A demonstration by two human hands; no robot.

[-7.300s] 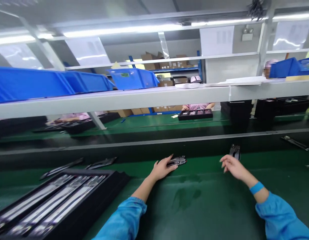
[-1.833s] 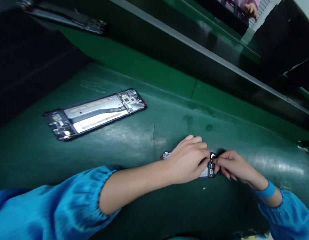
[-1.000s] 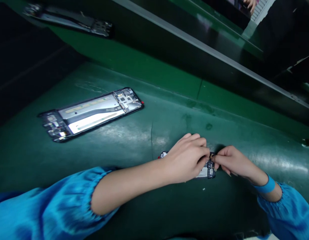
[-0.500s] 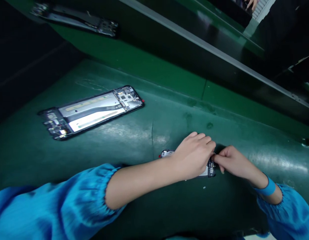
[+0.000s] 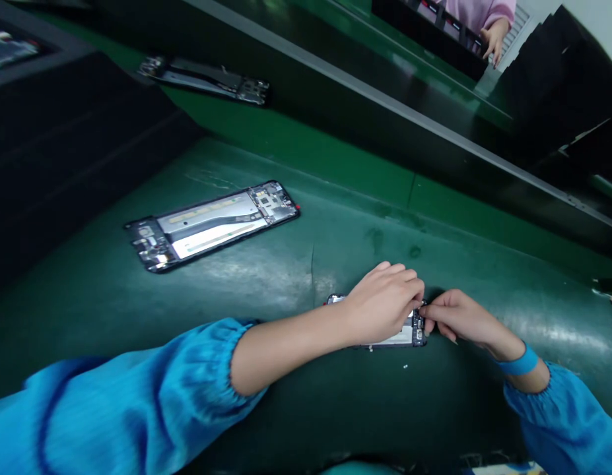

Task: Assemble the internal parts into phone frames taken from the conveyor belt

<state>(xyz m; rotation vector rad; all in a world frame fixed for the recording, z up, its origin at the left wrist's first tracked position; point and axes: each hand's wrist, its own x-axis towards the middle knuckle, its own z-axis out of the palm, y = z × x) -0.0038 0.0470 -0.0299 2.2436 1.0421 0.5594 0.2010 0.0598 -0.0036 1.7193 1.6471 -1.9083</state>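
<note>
An opened phone (image 5: 399, 339) lies on the green mat in front of me, its inner frame and small boards exposed. My left hand (image 5: 382, 303) covers most of it from above. Its fingers are curled together near the phone's right end, and whatever they pinch is hidden. From the right, my right hand (image 5: 457, 318) reaches that same end, with thumb and forefinger pressed together at the phone's upper right corner. Anything between those fingertips is too small to make out. The two hands' fingertips are almost touching.
A second opened phone (image 5: 216, 224) lies on the mat to the left, and a third opened phone (image 5: 206, 80) sits on the green ledge behind. A black box (image 5: 88, 145) stands at far left. Across the bench, a person's hand (image 5: 494, 41) rests near a black tray (image 5: 434, 33).
The view has shifted, bringing more of the black box and the other person into sight. My left hand has drawn back slightly, uncovering more of the phone; my right hand stays at its corner.
</note>
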